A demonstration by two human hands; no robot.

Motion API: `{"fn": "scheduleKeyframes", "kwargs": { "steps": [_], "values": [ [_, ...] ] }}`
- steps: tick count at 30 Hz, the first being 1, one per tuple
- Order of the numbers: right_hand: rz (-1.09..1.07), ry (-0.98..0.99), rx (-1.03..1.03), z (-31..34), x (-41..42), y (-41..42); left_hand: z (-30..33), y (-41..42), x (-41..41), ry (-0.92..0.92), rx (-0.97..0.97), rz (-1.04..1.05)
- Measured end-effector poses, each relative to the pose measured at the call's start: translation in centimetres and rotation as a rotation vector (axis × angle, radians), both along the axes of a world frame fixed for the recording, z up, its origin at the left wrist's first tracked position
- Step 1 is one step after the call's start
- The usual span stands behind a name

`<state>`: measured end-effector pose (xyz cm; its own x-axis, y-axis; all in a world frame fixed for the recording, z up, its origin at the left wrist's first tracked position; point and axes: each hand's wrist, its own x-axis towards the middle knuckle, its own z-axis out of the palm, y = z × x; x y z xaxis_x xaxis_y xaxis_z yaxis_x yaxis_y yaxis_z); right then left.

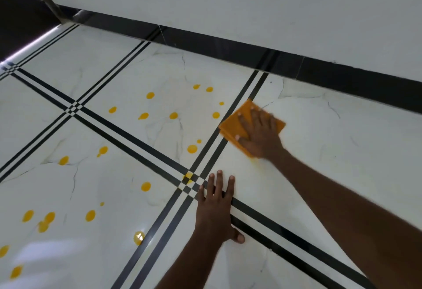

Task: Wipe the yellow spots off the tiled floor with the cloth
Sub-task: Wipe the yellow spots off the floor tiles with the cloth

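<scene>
Forearms enter from the lower right, both bare. Nearest, the left hand (215,206) lies flat on the floor (319,151), palm down, fingers straight and slightly spread, thumb out to the right; it holds nothing. Its fingers cross a black band (269,220) that runs diagonally between the white marbled tiles, just right of where two such bands meet.

Yellow spots (191,148) dot the tiles to the left of the hands: a cluster at the near left edge, one under a bright glare low in the view, one right on the band crossing, and more scattered over the tile further off (some round, some with small tails).

Beyond the left hand, the right hand (258,133) presses flat on the cloth (233,126), fingers extended and a little apart, palm on top of it. The cloth is orange-yellow, folded to a rough square, and rests on the floor with its left part over a double black band and its right part on the tile beyond. A faint yellow smear (258,163) shows on the tile just below the wrist. Hand and cloth are slightly blurred.

Farther back, a black skirting (228,46) runs along the foot of a white wall (228,3). A dark surface (20,15) fills the far left corner.
</scene>
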<state>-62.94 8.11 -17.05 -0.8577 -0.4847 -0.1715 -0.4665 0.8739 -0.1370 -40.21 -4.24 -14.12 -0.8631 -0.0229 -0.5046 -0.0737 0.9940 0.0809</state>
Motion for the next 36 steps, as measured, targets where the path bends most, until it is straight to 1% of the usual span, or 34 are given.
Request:
{"fn": "scheduleKeyframes", "kwargs": {
  "steps": [2, 3, 5, 6, 8, 11, 13, 15, 17, 18, 21, 22, 24, 28, 30, 32, 34, 36],
  "values": [
    [0.078, -0.015, -0.034, 0.2, 3.9, 3.3, 0.2, -0.1, 0.0, -0.012, -0.002, -0.006],
    [0.064, -0.011, -0.032, 0.0, 5.5, 6.1, 0.2, 0.0, -0.1, -0.01, 0.001, -0.004],
    [-0.039, -0.037, -0.008, 0.0, 7.0, 11.0, 0.2, 0.2, -0.1, 0.006, 0.004, 0.006],
    [-0.096, -0.05, 0.005, 0.2, 6.1, 11.9, 0.2, 0.1, -0.1, 0.009, 0.005, 0.004],
    [-0.173, -0.049, 0.013, 1.1, 2.2, 10.4, 0.1, 0.1, -0.1, 0.002, 0.007, -0.002],
    [-0.213, -0.055, -0.018, 1.8, -3.3, 3.7, 0.2, 0.0, -0.1, -0.001, 0.033, 0.008],
    [-0.146, -0.047, -0.029, 1.5, -3.0, -0.5, 0.3, -0.2, 0.1, -0.009, 0.035, 0.005],
    [-0.003, -0.006, 0.003, 0.4, 0.7, -0.9, 0.4, -0.3, 0.1, 0.002, 0.042, 0.007],
    [0.104, -0.001, -0.001, -0.4, 4.8, 3.2, 0.6, -0.3, 0.2, 0.007, 0.046, 0.007],
    [0.102, 0.001, -0.011, -0.5, 6.5, 6.3, 0.6, -0.3, 0.2, 0.014, 0.044, 0.007],
    [-0.07, -0.026, 0.004, -0.5, 9.5, 14.8, 0.5, -0.2, 0.1, 0.028, 0.032, 0.021],
    [-0.136, -0.028, 0.01, -0.3, 9.1, 16.0, 0.4, -0.1, 0.1, 0.023, 0.025, 0.021],
    [-0.21, 0.001, 0.019, 0.0, 6.4, 15.3, 0.4, 0.1, 0.1, 0.008, 0.026, 0.017],
    [-0.234, 0.009, -0.002, 0.9, -2.3, 6.2, 0.7, 0.0, -0.1, -0.004, 0.033, 0.004],
    [-0.175, -0.001, -0.005, 0.7, -2.3, 1.6, 0.9, -0.2, 0.4, -0.019, 0.043, 0.011],
    [-0.015, -0.031, 0.014, 0.6, 1.2, 0.7, 1.1, -0.3, 0.5, -0.003, 0.046, 0.014],
    [0.104, -0.031, 0.017, 0.4, 4.8, 4.6, 0.9, -0.3, 0.3, 0.015, 0.051, 0.02],
    [0.076, -0.043, 0.027, 0.6, 6.1, 9.5, 0.8, 0.0, 0.1, 0.008, 0.039, 0.023]
  ]
}}
